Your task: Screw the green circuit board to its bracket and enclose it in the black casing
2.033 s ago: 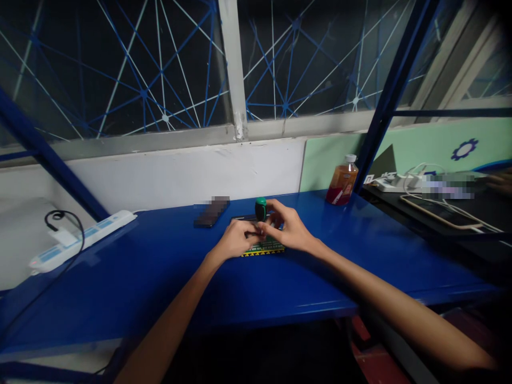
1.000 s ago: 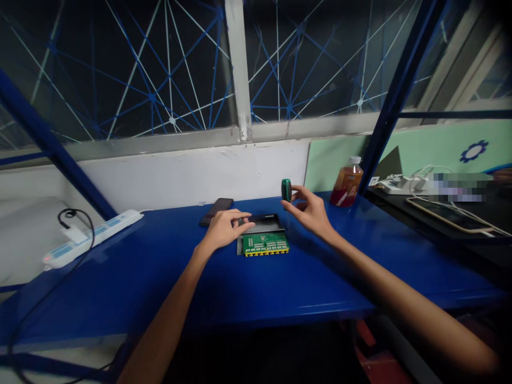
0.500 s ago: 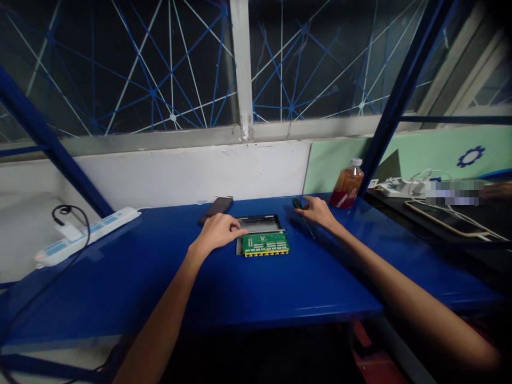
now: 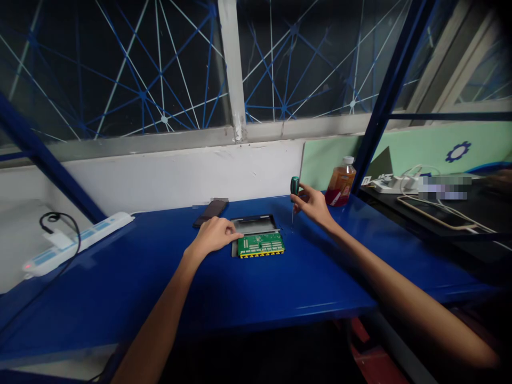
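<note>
Work looks midway: a circuit board [image 4: 262, 244] lies uncovered just below frame centre, an open case [image 4: 256, 225] behind it, its fastening unclear. The right hand [image 4: 314, 205] clamps its grip on a screwdriver [image 4: 295, 185] right of centre — whether the left hand's [image 4: 214, 234], at the board's corner, holds anything cannot be told.

Both arms are bare and extended forward. The left arm [image 4: 164, 298] angles inward to a low wrist [image 4: 192, 255]; the left grip [image 4: 215, 233] lies palm down, fingers bent, thumb pointing inward. The right arm [image 4: 388, 277] slants in from the other side, its right grip [image 4: 314, 206] raised higher, thumb and forefinger pinched; the shaded lower fingers seem curled.
</note>
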`<control>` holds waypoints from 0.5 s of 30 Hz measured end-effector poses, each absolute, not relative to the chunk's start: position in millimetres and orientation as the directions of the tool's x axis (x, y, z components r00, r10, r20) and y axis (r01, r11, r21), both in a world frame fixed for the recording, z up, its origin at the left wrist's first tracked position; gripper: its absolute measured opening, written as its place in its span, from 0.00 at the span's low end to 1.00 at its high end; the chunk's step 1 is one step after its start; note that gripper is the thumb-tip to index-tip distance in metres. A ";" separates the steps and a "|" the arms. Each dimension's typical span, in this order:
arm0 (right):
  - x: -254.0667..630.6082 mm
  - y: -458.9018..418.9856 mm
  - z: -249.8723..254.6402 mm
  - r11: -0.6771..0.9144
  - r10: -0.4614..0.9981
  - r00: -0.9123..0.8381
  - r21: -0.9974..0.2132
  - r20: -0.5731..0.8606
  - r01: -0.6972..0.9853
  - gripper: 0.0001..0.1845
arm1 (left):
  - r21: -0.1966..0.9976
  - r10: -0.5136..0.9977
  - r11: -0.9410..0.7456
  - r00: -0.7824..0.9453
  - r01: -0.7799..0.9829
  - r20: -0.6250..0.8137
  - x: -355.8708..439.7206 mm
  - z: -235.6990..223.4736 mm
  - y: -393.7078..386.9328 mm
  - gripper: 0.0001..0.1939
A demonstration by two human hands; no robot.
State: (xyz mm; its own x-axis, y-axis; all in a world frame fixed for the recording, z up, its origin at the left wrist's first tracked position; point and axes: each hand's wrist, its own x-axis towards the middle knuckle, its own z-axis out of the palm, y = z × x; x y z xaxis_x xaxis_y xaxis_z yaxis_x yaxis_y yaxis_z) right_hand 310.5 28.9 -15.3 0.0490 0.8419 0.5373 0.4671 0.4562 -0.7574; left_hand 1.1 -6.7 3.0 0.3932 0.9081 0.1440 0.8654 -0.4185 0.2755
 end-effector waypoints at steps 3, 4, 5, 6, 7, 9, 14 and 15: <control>307.3 27.6 -16.2 0.460 0.831 0.054 -0.738 0.554 0.493 0.32 | 0.269 0.908 -0.418 0.394 0.868 0.141 2.1 3.2 -7.1 0.20; 306.6 27.3 -16.7 0.460 0.829 0.053 -0.731 0.557 0.504 0.32 | 0.263 0.909 -0.416 0.392 0.871 0.141 2.4 3.2 -7.1 0.21; 305.9 27.1 -17.2 0.460 0.827 0.051 -0.726 0.560 0.512 0.32 | 0.257 0.910 -0.413 0.389 0.873 0.141 2.6 3.0 -6.9 0.22; 305.3 26.9 -17.7 0.460 0.826 0.047 -0.721 0.561 0.517 0.32 | 0.252 0.911 -0.411 0.387 0.876 0.141 2.6 2.7 -6.5 0.22; 304.8 26.6 -18.1 0.461 0.826 0.042 -0.717 0.562 0.523 0.32 | 0.248 0.911 -0.411 0.387 0.877 0.141 2.5 2.3 -6.0 0.22; 303.8 26.2 -18.6 0.459 0.827 0.034 -0.709 0.561 0.535 0.32 | 0.242 0.909 -0.415 0.390 0.877 0.144 1.9 1.5 -4.7 0.21; 302.3 24.5 -17.9 0.452 0.828 0.025 -0.692 0.561 0.563 0.32 | 0.236 0.910 -0.410 0.377 0.881 0.172 -1.0 -0.4 -1.4 0.20; 302.1 24.0 -17.4 0.452 0.827 0.023 -0.689 0.562 0.567 0.32 | 0.236 0.908 -0.412 0.377 0.880 0.179 -1.6 -0.8 -1.0 0.21</control>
